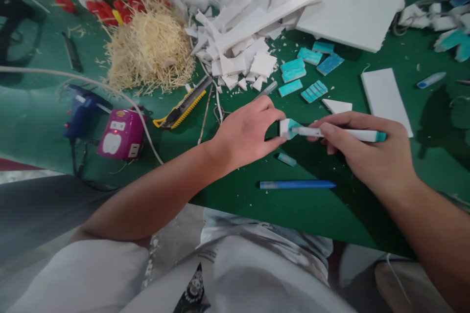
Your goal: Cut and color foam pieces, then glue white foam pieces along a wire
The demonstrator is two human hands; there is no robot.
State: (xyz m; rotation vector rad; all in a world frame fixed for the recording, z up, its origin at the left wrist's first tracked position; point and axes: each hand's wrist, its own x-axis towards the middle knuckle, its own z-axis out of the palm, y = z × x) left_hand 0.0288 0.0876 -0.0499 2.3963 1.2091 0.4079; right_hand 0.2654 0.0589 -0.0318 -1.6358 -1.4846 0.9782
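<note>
Between thumb and fingers, my left hand [246,129] pinches a small white foam piece [285,129] whose right part is coloured turquoise. My right hand [370,149] grips a white marker [362,135] with a turquoise end, its tip touching the coloured part of the foam. Just below the foam lies a pale turquoise marker cap [287,159]. A blue marker [297,184] rests nearer the table's front edge. Beyond my hands sit several turquoise-coloured foam pieces [290,88], one with dark stripes [314,91].
White foam scraps [235,58] are heaped behind my left hand, beside a straw-like pile [150,51]. A yellow utility knife [183,105], a pink power adapter [122,134] and a blue glue gun [82,110] lie leftward. Foam sheets [352,5] lie at the back.
</note>
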